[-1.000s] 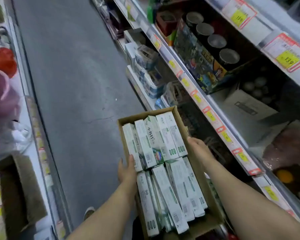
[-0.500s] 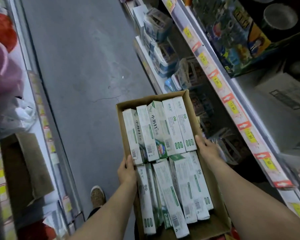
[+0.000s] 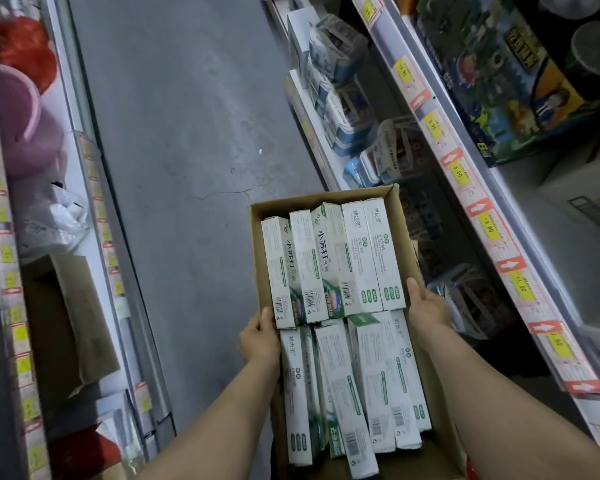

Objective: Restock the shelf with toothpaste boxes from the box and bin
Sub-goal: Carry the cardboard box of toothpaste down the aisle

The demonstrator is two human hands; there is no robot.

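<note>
Grey aisle floor (image 3: 187, 133) runs between shelving. Both hands clasp the cardboard box (image 3: 409, 237) by its long sides, left hand (image 3: 258, 337) and right hand (image 3: 426, 308). Toothpaste boxes (image 3: 357, 258) lie inside, lengthwise away from the person; the shelf (image 3: 482, 216) is nearer the right hand.

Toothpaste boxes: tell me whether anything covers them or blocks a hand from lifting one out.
Nothing visible does. The toothpaste boxes lie uncovered in the open-topped cardboard box. But the left hand and right hand both grip its sides, so one must let go first.
</note>
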